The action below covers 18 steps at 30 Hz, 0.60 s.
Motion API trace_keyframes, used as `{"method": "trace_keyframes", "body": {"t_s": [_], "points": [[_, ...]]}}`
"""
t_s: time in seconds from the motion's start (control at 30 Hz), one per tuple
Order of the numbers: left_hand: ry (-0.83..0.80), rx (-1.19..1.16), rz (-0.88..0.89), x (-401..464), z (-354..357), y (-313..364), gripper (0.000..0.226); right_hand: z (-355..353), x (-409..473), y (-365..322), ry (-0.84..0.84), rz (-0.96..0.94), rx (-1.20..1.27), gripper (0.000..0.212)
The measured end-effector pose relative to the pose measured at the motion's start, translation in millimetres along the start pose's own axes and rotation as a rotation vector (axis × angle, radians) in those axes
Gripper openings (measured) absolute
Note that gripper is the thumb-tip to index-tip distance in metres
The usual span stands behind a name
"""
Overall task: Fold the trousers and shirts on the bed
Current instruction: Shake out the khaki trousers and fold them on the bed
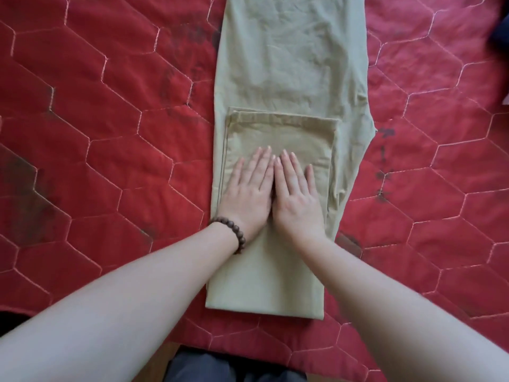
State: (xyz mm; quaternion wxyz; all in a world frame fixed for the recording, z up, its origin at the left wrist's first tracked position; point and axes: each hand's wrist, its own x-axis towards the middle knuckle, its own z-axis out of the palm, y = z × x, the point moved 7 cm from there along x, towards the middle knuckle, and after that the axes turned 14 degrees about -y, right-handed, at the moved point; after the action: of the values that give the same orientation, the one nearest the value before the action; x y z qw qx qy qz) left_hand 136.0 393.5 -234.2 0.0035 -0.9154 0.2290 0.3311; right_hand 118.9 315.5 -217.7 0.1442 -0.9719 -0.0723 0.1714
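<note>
**Both palms flat on the folded trouser legs**

Your khaki trousers [292, 64] lie lengthwise down the middle of the red quilted bedspread [96, 133], running from its near edge away from you and out past the top of the view. The leg end has been doubled back over the rest of the trousers, so the hems [281, 117] now form a straight edge across the trousers, just beyond your fingertips. The fold itself sits at the near end of the trousers, close to the bedspread's near edge.

Your left hand [249, 188] and right hand [296, 191] rest side by side on that folded-over layer, touching along the index fingers. Both are spread flat, fingers straight and pointing away from you, palms pressing down on the cloth; neither grasps anything. A dark beaded bracelet [231, 232] circles your left wrist, lying over the left edge of the trousers.

Dark smudges mark the bedspread on both sides of the trousers. Something dark blue [500, 34] shows at the far right corner of the bedspread, too cropped to identify.
</note>
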Motion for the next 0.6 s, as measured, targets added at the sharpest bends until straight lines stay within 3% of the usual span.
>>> {"method": "trace_keyframes", "body": {"t_s": [0.13, 0.27, 0.6], "points": [[-0.013, -0.068, -0.064, -29, 30, -1, 0.064, 25, -39, 2, -0.088, 0.120, 0.038, 0.055], [0.011, -0.088, -0.035, -80, 64, 19, 0.061, 46, -81, -21, -0.158, 0.117, 0.054, 0.059], [0.140, -0.049, -0.045, -117, 99, 28, 0.055, 72, -121, -41, -0.099, 0.115, 0.006, 0.054]]}}
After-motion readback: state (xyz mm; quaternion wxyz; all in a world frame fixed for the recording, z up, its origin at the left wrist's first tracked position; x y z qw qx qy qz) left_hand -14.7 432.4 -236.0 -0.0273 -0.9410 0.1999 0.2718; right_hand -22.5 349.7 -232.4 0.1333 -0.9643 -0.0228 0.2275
